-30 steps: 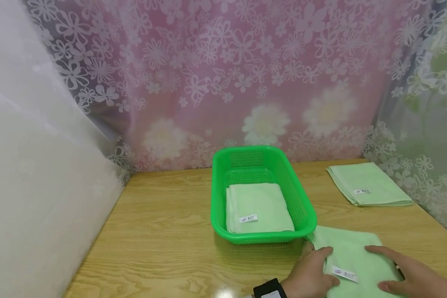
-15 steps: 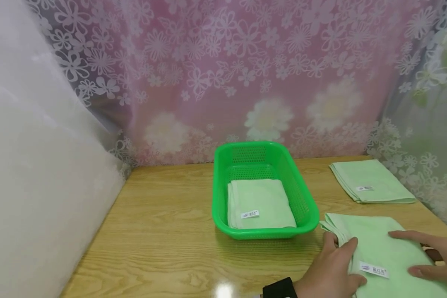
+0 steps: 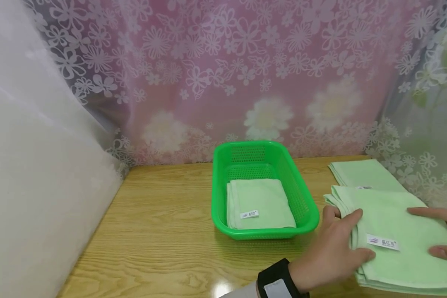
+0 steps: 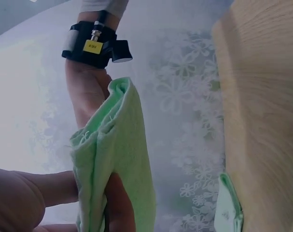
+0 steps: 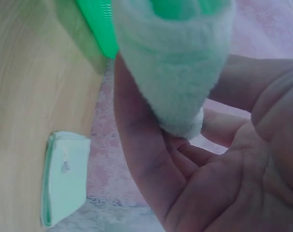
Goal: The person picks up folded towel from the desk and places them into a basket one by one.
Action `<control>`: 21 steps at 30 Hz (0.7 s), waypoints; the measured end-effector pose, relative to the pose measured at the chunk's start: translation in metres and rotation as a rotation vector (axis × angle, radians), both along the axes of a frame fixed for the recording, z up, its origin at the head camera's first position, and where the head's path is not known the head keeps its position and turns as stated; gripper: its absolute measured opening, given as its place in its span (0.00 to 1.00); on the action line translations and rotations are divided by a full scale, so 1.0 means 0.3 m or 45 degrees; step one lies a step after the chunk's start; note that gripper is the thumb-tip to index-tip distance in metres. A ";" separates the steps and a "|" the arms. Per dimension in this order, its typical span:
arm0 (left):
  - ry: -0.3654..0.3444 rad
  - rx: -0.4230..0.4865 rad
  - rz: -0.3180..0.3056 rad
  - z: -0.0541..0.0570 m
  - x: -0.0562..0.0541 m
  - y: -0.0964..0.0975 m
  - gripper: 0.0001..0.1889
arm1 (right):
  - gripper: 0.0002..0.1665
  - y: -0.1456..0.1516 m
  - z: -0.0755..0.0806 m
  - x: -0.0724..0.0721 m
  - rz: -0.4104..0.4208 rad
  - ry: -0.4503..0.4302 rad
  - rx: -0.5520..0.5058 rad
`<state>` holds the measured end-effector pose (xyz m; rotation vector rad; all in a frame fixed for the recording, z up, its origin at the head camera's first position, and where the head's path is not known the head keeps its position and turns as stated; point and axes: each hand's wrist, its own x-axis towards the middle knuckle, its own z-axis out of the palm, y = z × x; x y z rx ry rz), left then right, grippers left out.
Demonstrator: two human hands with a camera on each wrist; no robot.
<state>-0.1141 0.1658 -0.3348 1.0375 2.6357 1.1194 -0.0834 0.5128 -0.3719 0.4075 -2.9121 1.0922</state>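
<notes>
A folded light green towel (image 3: 406,244) with a white label is held up off the table between both hands. My left hand (image 3: 339,244) pinches its left edge, thumb on top and fingers beneath. At the opposite side, my right hand (image 3: 441,231) grips the other edge, partly cut off by the frame. In the right wrist view, the towel's folded edge (image 5: 175,77) sits between thumb and fingers. A second folded towel (image 3: 368,174) lies at the back right, its front part hidden behind the held one. Another towel (image 3: 262,203) lies in a green basket (image 3: 217,198).
The green basket stands on the wooden table (image 3: 152,215), left of the hands. A floral curtain (image 3: 208,82) hangs along the table's back edge, with pale sheeting (image 3: 41,165) at the left. A black band with a camera (image 3: 279,281) is on the left wrist.
Both hands have lifted the held towel and moved it right and toward the back, so it now overlaps the towel at the back right in the head view. The basket stays put.
</notes>
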 end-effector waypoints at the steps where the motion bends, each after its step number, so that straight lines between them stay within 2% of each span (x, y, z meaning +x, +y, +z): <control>1: -0.005 0.010 0.003 0.009 -0.004 -0.004 0.38 | 0.62 -0.007 0.008 -0.002 -0.016 0.016 0.003; 4: -0.067 0.050 -0.004 0.033 -0.017 -0.019 0.38 | 0.61 -0.041 0.033 -0.010 -0.082 0.060 0.023; 8: -0.198 0.104 -0.010 0.059 -0.046 -0.057 0.39 | 0.57 -0.107 0.085 -0.051 -0.120 -0.010 0.104; 11: -0.258 0.133 0.027 0.078 -0.075 -0.101 0.40 | 0.54 -0.175 0.137 -0.100 -0.096 -0.071 0.181; 14: -0.265 0.162 0.070 0.093 -0.108 -0.159 0.40 | 0.53 -0.262 0.190 -0.143 -0.082 -0.117 0.253; 17: -0.261 0.188 0.099 0.100 -0.147 -0.234 0.39 | 0.52 -0.359 0.222 -0.190 -0.028 -0.128 0.268; 21: -0.281 0.221 0.114 0.110 -0.201 -0.345 0.38 | 0.49 -0.475 0.251 -0.258 0.055 -0.082 0.255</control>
